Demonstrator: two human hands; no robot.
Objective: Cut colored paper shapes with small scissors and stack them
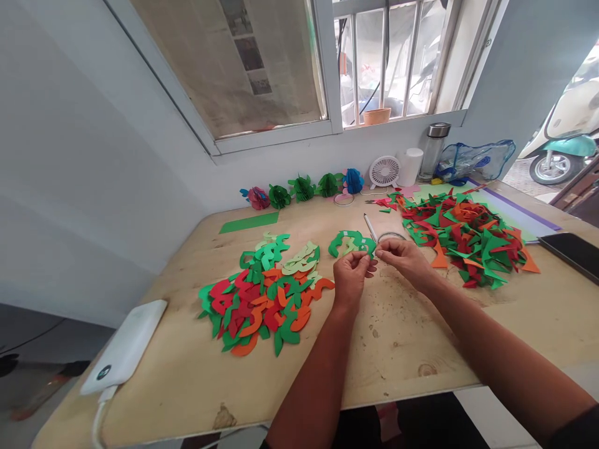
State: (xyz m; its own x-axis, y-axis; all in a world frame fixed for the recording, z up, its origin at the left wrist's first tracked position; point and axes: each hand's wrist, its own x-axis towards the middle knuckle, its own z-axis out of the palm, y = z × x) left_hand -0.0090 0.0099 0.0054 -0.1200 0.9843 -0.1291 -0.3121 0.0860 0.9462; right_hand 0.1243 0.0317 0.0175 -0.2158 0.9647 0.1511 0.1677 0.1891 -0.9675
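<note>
My left hand (pixel 350 277) and my right hand (pixel 405 259) are raised close together over the plywood table (pixel 397 349), with their fingertips pinched near each other. Anything between those fingertips is too small to make out. Just beyond them lies a curved green paper cut-out (pixel 350 243) with pale strips on it, almost touching my right fingertips. A pile of red, orange and green paper shapes (pixel 262 305) lies left of my left hand. A heap of paper scraps (pixel 468 240) lies to the right, beyond my right hand.
A pen (pixel 370 227) and a tape roll (pixel 390 237) lie near the hands. Paper honeycomb balls (pixel 303 188), a small fan (pixel 384 171) and a glass bottle (pixel 434 149) stand along the wall. A white power bank (pixel 124 346) and a phone (pixel 571 255) rest near the table's edges.
</note>
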